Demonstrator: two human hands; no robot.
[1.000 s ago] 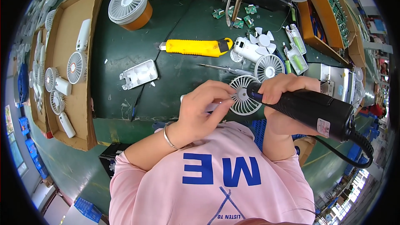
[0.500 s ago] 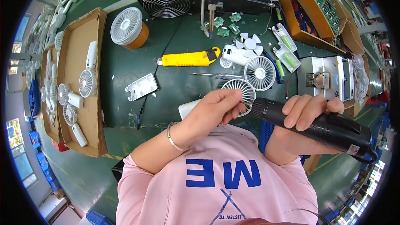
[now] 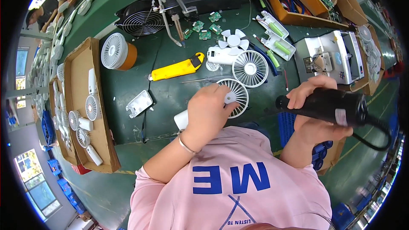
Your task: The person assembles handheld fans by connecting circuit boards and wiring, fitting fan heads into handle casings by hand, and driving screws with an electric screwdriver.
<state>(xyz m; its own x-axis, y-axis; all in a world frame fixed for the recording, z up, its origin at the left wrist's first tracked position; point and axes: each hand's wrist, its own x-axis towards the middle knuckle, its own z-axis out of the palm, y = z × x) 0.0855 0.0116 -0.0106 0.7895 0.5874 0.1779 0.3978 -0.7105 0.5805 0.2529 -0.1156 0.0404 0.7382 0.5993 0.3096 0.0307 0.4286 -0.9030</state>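
My left hand (image 3: pixel 208 107) is closed over a white handheld fan, its fingertips by the grey hub at the middle of the round grille (image 3: pixel 241 107). The fan's white handle (image 3: pixel 181 120) sticks out on the other side of the hand. In my right hand (image 3: pixel 304 96) is a black electric screwdriver (image 3: pixel 328 106) with a cord, held off to the right of the fan, its tip end toward the grille. Just beyond lie a second white grille (image 3: pixel 250 69), a white fan body (image 3: pixel 221 55) and a white fan blade (image 3: pixel 233 39). A thin screwdriver (image 3: pixel 202 80) lies behind my left hand.
A yellow cutter (image 3: pixel 177 69) and a white shell (image 3: pixel 139 104) lie left of centre. Cardboard trays of fans (image 3: pixel 111 145) stand left, beside an orange tub (image 3: pixel 130 57). Green circuit boards, open shells with green batteries (image 3: pixel 277 44), a soldering stand and a metal fixture (image 3: pixel 317 61) are around.
The electric screwdriver has drawn back from the fan grille to the right in my right hand. My left hand stays at the fan, and the hub now shows. The whole view has shifted.
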